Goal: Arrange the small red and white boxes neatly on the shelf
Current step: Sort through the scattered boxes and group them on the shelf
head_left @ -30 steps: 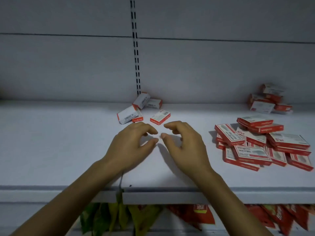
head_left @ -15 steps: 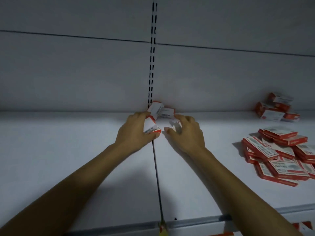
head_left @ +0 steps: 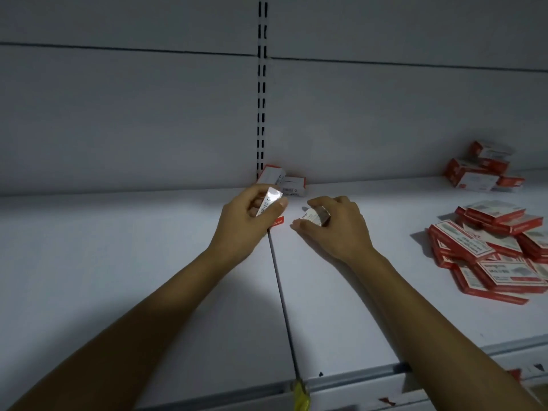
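Note:
My left hand (head_left: 246, 221) grips a small red and white box (head_left: 269, 201), tilted up off the white shelf (head_left: 118, 262); a second box's red edge (head_left: 277, 221) peeks out beneath that hand. My right hand (head_left: 335, 229) is closed on another small box (head_left: 314, 216), low over the shelf. Two more small boxes (head_left: 283, 180) lean against the back wall just behind my hands. A loose pile of larger flat red and white boxes (head_left: 498, 250) lies at the right, and a smaller heap (head_left: 480, 170) sits at the back right.
A slotted upright (head_left: 261, 84) runs down the grey back wall above the seam (head_left: 281, 292) between two shelf boards. The shelf's front edge (head_left: 385, 369) crosses the bottom, with a yellow tag (head_left: 301, 396) at the seam.
Both hands reached back to the small boxes and closed on them; the left one has lifted its box, and the right has picked up the box that lay flat.

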### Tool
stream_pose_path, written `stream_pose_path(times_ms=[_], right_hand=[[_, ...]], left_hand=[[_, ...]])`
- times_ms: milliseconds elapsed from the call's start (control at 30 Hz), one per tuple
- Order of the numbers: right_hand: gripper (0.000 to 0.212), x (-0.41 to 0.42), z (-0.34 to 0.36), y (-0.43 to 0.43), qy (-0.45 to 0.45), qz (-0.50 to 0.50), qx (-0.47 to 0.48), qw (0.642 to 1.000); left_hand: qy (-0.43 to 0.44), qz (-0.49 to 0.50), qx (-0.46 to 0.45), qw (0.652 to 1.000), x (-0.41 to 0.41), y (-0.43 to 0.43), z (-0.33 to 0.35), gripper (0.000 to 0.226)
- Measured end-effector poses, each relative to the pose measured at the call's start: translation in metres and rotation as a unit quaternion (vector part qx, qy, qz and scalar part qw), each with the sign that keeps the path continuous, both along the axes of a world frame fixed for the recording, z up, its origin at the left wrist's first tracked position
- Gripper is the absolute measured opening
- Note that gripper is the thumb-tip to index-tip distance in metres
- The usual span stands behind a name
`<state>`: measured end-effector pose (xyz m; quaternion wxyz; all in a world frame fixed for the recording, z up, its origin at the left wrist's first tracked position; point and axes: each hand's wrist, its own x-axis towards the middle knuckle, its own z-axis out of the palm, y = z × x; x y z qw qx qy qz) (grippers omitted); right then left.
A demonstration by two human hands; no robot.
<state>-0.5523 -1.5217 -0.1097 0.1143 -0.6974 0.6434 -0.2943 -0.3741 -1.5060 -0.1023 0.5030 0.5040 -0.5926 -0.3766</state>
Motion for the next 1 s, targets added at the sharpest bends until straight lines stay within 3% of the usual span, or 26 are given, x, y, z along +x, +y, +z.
stream_pose_path(times_ms=[133,367,533,700,1000], right_hand=[[0.053,-0.012,0.024,0.017,-0.102,0.001,-0.038,0.994],[0.053,-0.067,0.078,0.052,-0.014,-0.033,-0.139,0.99],[0.054,-0.122,0.084,0.07,-0.015,-0.06,-0.157,0.986],[0.053,-0.186,0.089,0.075,-0.056,-0.086,-0.168,0.98],[0.045,-0.321,0.101,0.047,-0.171,-0.091,-0.112,0.975]], left_hand=[[0.071,-0.052,0.047,0.995,-0.013,0.008,0.012,0.02],[0.159,-0.152,0.162,0.962,-0.076,0.001,0.051,0.021],[0.266,-0.22,0.242,0.907,-0.143,0.009,0.055,0.021],[0.154,-0.24,0.14,0.948,-0.199,0.01,0.053,0.024],[0.104,-0.188,0.124,0.969,-0.265,-0.012,0.075,0.044]])
